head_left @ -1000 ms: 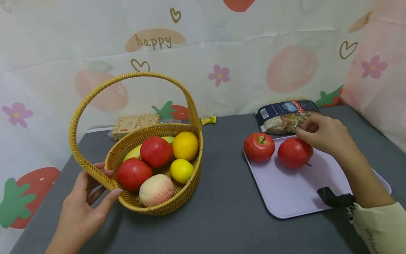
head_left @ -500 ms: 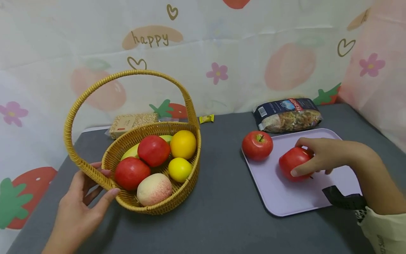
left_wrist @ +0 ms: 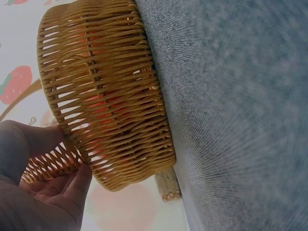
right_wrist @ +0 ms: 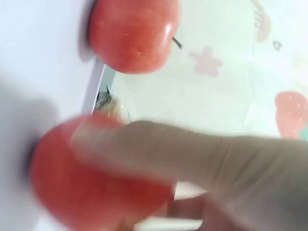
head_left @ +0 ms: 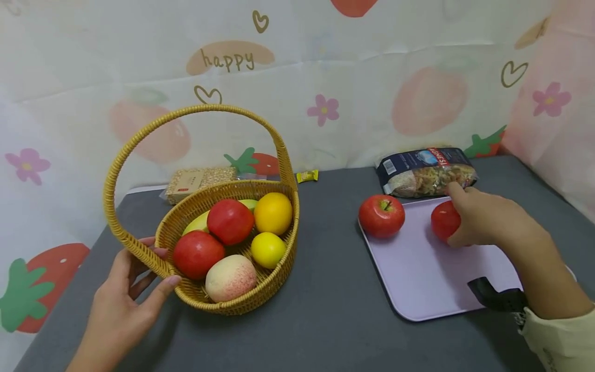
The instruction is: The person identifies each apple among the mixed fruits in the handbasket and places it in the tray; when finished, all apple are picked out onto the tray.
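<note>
My left hand (head_left: pixel 123 299) holds the near left side of a wicker basket (head_left: pixel 232 306) where its tall handle joins the rim. In the left wrist view, thumb and fingers (left_wrist: pixel 79 192) pinch the weave there. Inside the basket lie two red fruits (head_left: pixel 230 222), a peach (head_left: pixel 231 278), an orange (head_left: pixel 273 213), a lemon (head_left: pixel 268 250) and a partly covered banana (head_left: pixel 197 223). My right hand (head_left: pixel 488 217) grips a red apple (head_left: pixel 443 219) over the lilac tray (head_left: pixel 432 289); the right wrist view shows the thumb across this apple (right_wrist: pixel 86 192). Another apple (head_left: pixel 382 216) sits at the tray's left corner.
Behind the tray lies a pasta bag (head_left: pixel 425 173). A pack of pale grains (head_left: pixel 197 183) is behind the basket, and a small yellow wrapped sweet (head_left: pixel 307 176) lies near the wall sheet (head_left: pixel 353 113). Grey cloth (head_left: pixel 325 289) covers the table between basket and tray.
My right hand came down onto the apple, took hold of it, and has shifted with it to the right and back over the tray. The left hand and basket stay put.
</note>
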Demonstrator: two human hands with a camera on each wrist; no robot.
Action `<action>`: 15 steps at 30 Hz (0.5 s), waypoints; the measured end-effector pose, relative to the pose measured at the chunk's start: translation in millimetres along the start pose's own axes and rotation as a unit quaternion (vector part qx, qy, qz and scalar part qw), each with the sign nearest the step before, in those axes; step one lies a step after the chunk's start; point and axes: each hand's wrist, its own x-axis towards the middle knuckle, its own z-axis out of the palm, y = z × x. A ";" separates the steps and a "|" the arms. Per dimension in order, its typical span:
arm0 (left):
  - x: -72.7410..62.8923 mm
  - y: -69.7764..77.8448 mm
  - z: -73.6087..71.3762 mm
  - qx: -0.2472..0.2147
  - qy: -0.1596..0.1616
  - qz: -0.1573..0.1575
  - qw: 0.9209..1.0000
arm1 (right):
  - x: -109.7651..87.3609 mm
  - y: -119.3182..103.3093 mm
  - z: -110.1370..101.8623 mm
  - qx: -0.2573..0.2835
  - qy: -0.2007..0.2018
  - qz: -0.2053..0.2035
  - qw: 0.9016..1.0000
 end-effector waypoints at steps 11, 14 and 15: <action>0.2 0.5 0.5 -0.003 0.001 0.002 1.000 | 12.3 8.2 8.2 0.122 0.059 -0.031 0.990; 0.6 0.4 0.3 0.003 -0.001 -0.005 1.000 | 12.8 5.9 7.4 0.110 0.089 -0.059 0.988; 0.7 0.3 0.3 0.005 -0.001 -0.008 1.000 | 13.2 3.9 7.2 0.103 0.096 -0.070 0.988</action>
